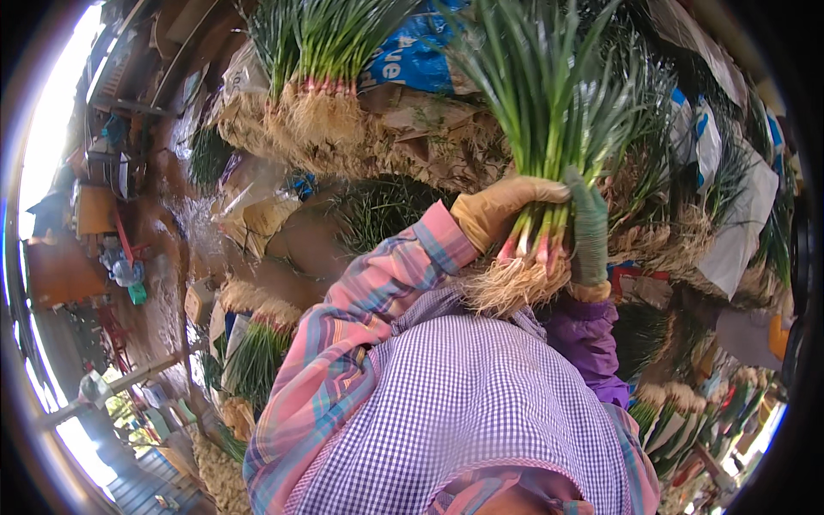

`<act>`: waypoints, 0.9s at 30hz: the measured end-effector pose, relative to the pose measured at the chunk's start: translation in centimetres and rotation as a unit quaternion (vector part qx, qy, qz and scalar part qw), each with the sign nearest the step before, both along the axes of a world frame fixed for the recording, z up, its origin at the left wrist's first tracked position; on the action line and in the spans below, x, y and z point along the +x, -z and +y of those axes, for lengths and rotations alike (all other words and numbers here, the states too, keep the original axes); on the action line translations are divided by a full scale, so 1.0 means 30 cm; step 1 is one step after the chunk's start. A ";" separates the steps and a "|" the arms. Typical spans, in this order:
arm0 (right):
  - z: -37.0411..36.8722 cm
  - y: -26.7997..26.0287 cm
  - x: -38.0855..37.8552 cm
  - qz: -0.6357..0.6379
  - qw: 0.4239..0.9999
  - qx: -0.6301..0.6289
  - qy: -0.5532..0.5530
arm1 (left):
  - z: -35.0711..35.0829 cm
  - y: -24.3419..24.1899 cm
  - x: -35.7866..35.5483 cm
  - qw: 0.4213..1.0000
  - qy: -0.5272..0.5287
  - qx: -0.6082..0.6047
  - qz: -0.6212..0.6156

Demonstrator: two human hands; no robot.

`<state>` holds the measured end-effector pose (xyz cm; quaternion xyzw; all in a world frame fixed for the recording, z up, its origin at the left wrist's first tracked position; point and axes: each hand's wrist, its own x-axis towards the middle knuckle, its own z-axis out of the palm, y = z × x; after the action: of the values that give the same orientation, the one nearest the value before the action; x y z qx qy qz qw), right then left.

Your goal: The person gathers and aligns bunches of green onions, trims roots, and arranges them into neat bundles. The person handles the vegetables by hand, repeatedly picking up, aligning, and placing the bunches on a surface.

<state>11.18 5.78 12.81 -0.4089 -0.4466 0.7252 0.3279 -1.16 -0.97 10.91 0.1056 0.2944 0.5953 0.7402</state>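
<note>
A bunch of spring onions (547,138) is held upright in front of my chest, with its green leaves fanning upward. Pinkish-white stem bases and pale, stringy roots (518,280) hang below my grip. My left hand (512,203), in a tan glove, wraps the stalks from the left with its thumb across their front. Against their right side lies my right hand (587,225), in a green-coated glove, its fingers pointing up; the far side of its grip is hidden. The roots hang just in front of my checked apron (489,386).
Another row of spring onions (328,84) lies at the upper left beside a blue printed bag (415,55). More rooted bunches (682,225) stand at the right. Bundles (261,341) sit by my left elbow. A crumpled paper sack (257,212) lies on the wet-looking floor (187,238).
</note>
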 end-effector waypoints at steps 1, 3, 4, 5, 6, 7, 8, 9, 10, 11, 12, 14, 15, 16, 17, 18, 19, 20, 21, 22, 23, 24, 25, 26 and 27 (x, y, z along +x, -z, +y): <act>-0.001 -0.038 -0.023 -0.002 1.000 0.021 -0.003 | -0.005 -0.051 -0.030 1.000 0.005 0.012 -0.005; -0.001 -0.116 -0.090 -0.004 0.999 0.038 0.006 | -0.030 -0.157 -0.113 0.998 0.008 0.032 0.060; -0.008 -0.153 -0.135 0.013 0.998 0.058 -0.002 | -0.034 -0.209 -0.158 0.995 -0.005 0.044 0.092; -0.011 -0.188 -0.194 0.010 0.996 0.092 -0.004 | -0.052 -0.256 -0.210 0.995 -0.006 0.056 0.077; -0.026 -0.220 -0.256 0.036 0.992 0.118 -0.014 | -0.063 -0.298 -0.270 0.993 -0.019 0.038 0.111; -0.038 -0.252 -0.324 0.060 0.987 0.144 -0.024 | -0.073 -0.334 -0.337 0.989 -0.029 0.045 0.140; -0.060 -0.278 -0.396 0.111 0.978 0.174 -0.040 | -0.082 -0.364 -0.408 0.983 -0.037 0.066 0.167; -0.070 -0.304 -0.480 0.097 0.978 0.183 -0.034 | -0.097 -0.386 -0.485 0.973 -0.046 0.089 0.208; -0.085 -0.322 -0.567 0.111 0.976 0.178 -0.057 | -0.106 -0.403 -0.573 0.971 -0.045 0.089 0.217; -0.097 -0.334 -0.662 0.126 0.974 0.177 -0.064 | -0.113 -0.410 -0.656 0.973 -0.066 0.088 0.203; -0.103 -0.339 -0.761 0.140 0.972 0.177 -0.071 | -0.120 -0.409 -0.742 0.974 -0.087 0.089 0.188; -0.104 -0.320 -0.972 0.167 0.966 0.175 -0.088 | -0.135 -0.379 -0.939 0.968 -0.084 0.133 0.194; -0.098 -0.295 -1.080 0.205 0.952 0.194 -0.116 | -0.156 -0.350 -1.062 0.959 -0.061 0.175 0.213; -0.094 -0.253 -1.192 0.177 0.962 0.178 -0.108 | -0.192 -0.315 -1.207 0.947 0.008 0.179 0.268; -0.092 -0.200 -1.300 0.190 0.953 0.199 -0.124 | -0.209 -0.254 -1.319 0.931 -0.027 0.218 0.291; -0.095 -0.130 -1.406 0.172 0.960 0.176 -0.130 | -0.232 -0.172 -1.419 0.927 -0.073 0.210 0.303; -0.105 -0.052 -1.504 0.198 0.949 0.184 -0.162 | -0.251 -0.082 -1.514 0.929 -0.083 0.213 0.291; -0.124 0.035 -1.596 0.115 0.970 0.156 -0.150 | -0.271 0.010 -1.606 0.956 -0.082 0.140 0.245; -0.149 0.124 -1.677 0.103 0.968 0.168 -0.157 | -0.282 0.100 -1.690 0.980 -0.044 0.078 0.176; -0.182 0.207 -1.742 -0.036 0.973 0.149 -0.173 | -0.309 0.195 -1.745 0.985 -0.037 0.077 0.148; -0.212 0.284 -1.796 -0.139 0.963 0.160 -0.165 | -0.335 0.281 -1.785 0.990 -0.030 0.075 0.120; -0.246 0.339 -1.836 -0.236 0.924 0.209 -0.217 | -0.372 0.355 -1.811 0.994 -0.076 0.032 0.070; -0.260 0.370 -1.864 -0.362 0.870 0.245 -0.229 | -0.398 0.412 -1.827 0.990 -0.129 -0.040 0.033; -0.273 0.380 -1.876 -0.380 0.853 0.264 -0.241 | -0.422 0.455 -1.838 0.993 -0.111 -0.031 -0.005; -0.273 0.367 -1.882 -0.388 0.841 0.258 -0.275 | -0.435 0.486 -1.837 0.986 -0.155 -0.050 -0.016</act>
<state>-45.29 -2.40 1.82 -0.4181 -0.8022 0.4261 0.0081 -56.26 -14.02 -3.68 0.0119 0.3252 0.6889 0.6477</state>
